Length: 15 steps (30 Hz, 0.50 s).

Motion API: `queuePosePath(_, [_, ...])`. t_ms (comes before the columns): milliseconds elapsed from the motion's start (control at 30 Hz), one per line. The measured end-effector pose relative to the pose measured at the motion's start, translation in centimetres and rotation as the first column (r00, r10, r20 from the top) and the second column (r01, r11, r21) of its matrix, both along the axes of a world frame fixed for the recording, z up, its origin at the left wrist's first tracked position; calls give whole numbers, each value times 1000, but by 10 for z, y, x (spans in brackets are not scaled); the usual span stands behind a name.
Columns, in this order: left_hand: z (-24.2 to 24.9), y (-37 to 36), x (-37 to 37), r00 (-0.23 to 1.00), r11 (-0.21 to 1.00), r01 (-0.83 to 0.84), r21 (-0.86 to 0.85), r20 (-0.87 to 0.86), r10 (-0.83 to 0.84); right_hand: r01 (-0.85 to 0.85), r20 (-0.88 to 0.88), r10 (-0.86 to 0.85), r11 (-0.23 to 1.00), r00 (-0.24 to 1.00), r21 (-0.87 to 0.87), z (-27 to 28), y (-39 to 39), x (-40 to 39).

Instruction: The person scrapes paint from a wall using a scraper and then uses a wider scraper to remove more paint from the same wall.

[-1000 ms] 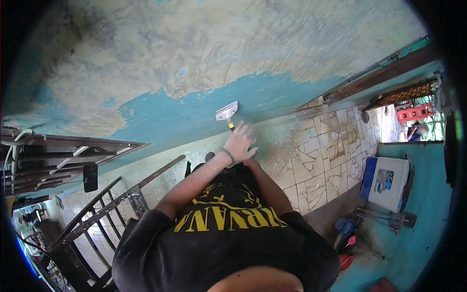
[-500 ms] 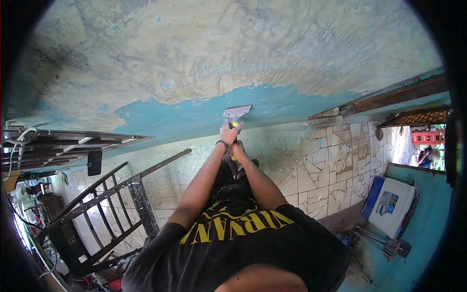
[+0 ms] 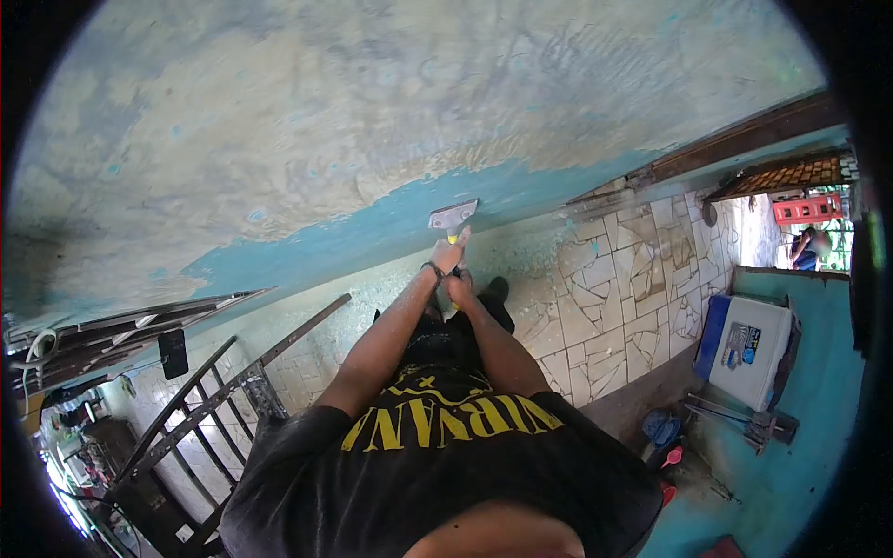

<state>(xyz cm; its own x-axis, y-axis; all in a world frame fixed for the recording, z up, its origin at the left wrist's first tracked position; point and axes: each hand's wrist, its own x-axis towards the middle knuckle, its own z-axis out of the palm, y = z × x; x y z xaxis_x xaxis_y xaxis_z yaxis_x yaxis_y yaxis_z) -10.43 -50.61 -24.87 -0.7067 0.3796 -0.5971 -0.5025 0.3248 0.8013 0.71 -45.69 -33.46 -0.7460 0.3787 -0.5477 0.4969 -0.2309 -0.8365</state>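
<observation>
Both of my hands grip one long-handled scraper, held out in front of my body. My left hand (image 3: 448, 253), with a dark bracelet at its wrist, closes around the handle just below the blade. Lower on the same handle, my right hand (image 3: 459, 290) is wrapped round the yellow-and-black grip. The wide metal blade of the scraper (image 3: 453, 217) lies over a strip of turquoise paint on the wall (image 3: 363, 223). Above that strip, the wall surface is pale, patchy and streaked, with small turquoise flecks.
A dark metal ladder-like frame (image 3: 200, 418) stands at my left on the cracked-tile floor (image 3: 605, 316), which carries pale flakes. To the right are a white-and-blue cooler box (image 3: 747, 353) and long-handled tools (image 3: 744, 423). A person (image 3: 807, 249) is outside the opening.
My view has shifted and turned slightly, and more floor shows at the right. A dark shoe now shows beside my right arm. Both hands stay on the scraper, its blade still at the turquoise strip.
</observation>
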Motion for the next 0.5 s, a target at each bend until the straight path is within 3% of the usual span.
queuePosePath(33, [13,6,-5,996,1000,-4,-2,-91,4,-33,-79,35,999,996,19,23,7,-10])
queuePosePath(133, [65,31,-8,931,999,-43,19,-362,47,120,-366,-1,946,931,302,42,23,-37])
queuePosePath(200, [84,42,-12,823,995,-71,69,-559,98,76,-437,80,942,896,328,72,36,-48])
queuePosePath(267, [95,45,-12,875,982,-107,158,-454,168,45,-461,152,921,874,388,79,43,-50])
queuePosePath(333, [83,48,-9,895,962,-135,238,-387,222,30,-431,205,877,878,480,46,46,-43])
queuePosePath(433, [25,52,0,941,979,-120,166,-296,165,-31,-147,186,714,972,700,-3,48,-19])
queuePosePath(500, [13,58,6,967,968,-161,193,-164,194,-65,-101,170,759,980,647,22,56,-9])
